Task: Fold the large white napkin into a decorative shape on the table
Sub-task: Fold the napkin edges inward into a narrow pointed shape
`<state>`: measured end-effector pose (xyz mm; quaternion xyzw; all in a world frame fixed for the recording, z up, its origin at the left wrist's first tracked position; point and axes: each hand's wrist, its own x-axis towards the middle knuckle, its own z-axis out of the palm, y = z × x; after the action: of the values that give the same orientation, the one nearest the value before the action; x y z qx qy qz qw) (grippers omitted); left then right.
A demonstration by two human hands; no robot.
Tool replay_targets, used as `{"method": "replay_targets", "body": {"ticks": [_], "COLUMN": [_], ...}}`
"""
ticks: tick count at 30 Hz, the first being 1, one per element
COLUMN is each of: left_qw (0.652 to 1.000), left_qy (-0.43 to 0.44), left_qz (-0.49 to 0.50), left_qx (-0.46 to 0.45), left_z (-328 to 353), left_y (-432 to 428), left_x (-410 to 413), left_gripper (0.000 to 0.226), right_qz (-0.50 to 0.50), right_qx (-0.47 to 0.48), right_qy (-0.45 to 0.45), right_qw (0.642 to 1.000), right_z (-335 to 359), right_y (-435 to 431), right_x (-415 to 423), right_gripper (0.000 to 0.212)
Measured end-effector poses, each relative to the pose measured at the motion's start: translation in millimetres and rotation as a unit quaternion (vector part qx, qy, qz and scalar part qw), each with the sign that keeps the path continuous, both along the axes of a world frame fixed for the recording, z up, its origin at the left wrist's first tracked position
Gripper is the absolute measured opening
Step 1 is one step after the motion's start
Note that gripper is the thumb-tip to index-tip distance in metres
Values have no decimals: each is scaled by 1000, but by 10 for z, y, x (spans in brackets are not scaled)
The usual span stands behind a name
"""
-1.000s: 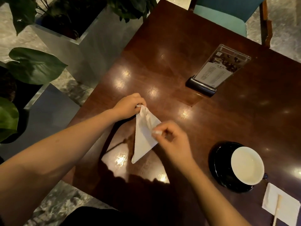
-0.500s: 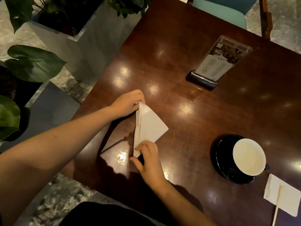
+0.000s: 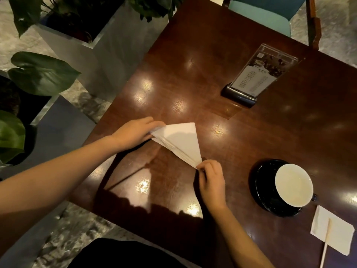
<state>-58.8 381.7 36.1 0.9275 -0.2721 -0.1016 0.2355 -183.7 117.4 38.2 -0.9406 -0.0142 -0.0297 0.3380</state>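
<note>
The white napkin is folded into a layered triangle and lies on the dark wooden table. My left hand holds its left corner, fingers closed over the layers. My right hand pinches the lower right tip between thumb and fingers. The third corner points away from me, free. The folded layers show as stacked edges along the near side.
A black saucer with a white cup stands at the right. A small napkin with a wooden stick lies at the lower right. A menu stand stands farther back. Planters border the table's left edge.
The napkin has swung from hanging near-vertical to lying spread as a wide triangle. My right hand moved right with the lower tip. My left hand kept its corner.
</note>
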Motion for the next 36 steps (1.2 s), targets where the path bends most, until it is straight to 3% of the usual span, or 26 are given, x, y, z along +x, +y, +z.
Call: {"method": "replay_targets", "body": {"ticks": [7, 11, 14, 17, 19, 21, 24, 29, 32, 36], "left_qw": [996, 995, 992, 990, 988, 983, 985, 996, 997, 960], "left_qy": [-81, -99, -120, -136, -149, -172, -165, -88, -21, 138], "left_qz": [-13, -3, 14, 12, 4, -25, -22, -2, 68, 199], "left_qx": [28, 28, 18, 41, 46, 51, 52, 30, -33, -140], "left_z": [14, 75, 113, 92, 78, 63, 72, 24, 19, 80], "left_y": [5, -37, -60, -54, -55, -62, -64, -46, -68, -137], "left_x": [-305, -337, -357, -331, -315, -310, -303, -296, -305, -299], "left_gripper": [63, 62, 52, 26, 22, 45, 45, 33, 33, 25], "right_qz": [5, -29, -35, -32, -12, 1, 11, 9, -5, -22], "right_qx": [13, 0, -1, -4, -20, -38, -64, -81, -81, -84], "right_qy": [49, 58, 31, -1, 5, 21, 18, 7, -2, -7], "right_qw": [999, 998, 999, 999, 1000, 999, 998, 997, 997, 996], "right_z": [19, 29, 60, 87, 74, 35, -6, -21, -25, -42], "right_y": [-65, -53, -76, -145, -171, -180, -157, -82, -75, -136], "right_x": [102, 150, 183, 202, 163, 89, 12, -33, 31, 143], "right_gripper": [19, 19, 9, 12, 12, 9, 12, 16, 10, 7]}}
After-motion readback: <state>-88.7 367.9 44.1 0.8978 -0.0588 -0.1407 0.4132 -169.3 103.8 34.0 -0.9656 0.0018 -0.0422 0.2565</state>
